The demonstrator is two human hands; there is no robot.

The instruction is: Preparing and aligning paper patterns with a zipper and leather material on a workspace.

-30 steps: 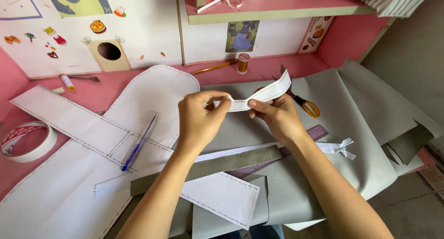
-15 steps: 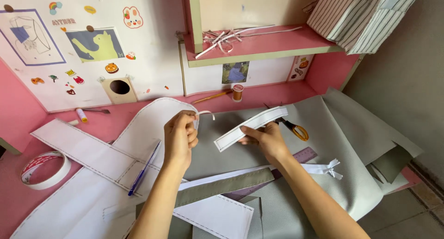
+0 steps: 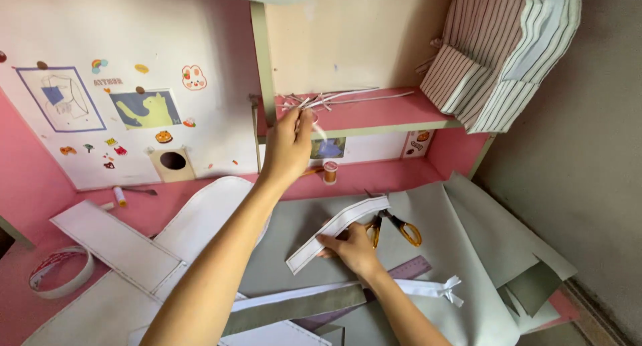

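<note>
The left hand (image 3: 289, 140) reaches to the shelf (image 3: 401, 118), fingers pinching a thin white strip (image 3: 319, 128). The right hand (image 3: 351, 247), fingers spread, presses a light, floppy band (image 3: 334, 231) flat on the desk (image 3: 167, 209).

Strip (image 3: 338, 232) on the table sheet (image 3: 455, 225), scissors (image 3: 394, 225) just right (touching it), tape roll (image 3: 60, 276) far left, shelf (image 3: 374, 115) behind

The single head-worn camera looks steeply down and forward over the person's own arms at a pink work table (image 3: 200, 199) against a sticker-covered white wall. It sits close: the raised left hand (image 3: 289, 140) reaches mid-frame, the right hand (image 3: 353, 247) lies below it, and a pink shelf (image 3: 401, 115) crosses above.
</note>
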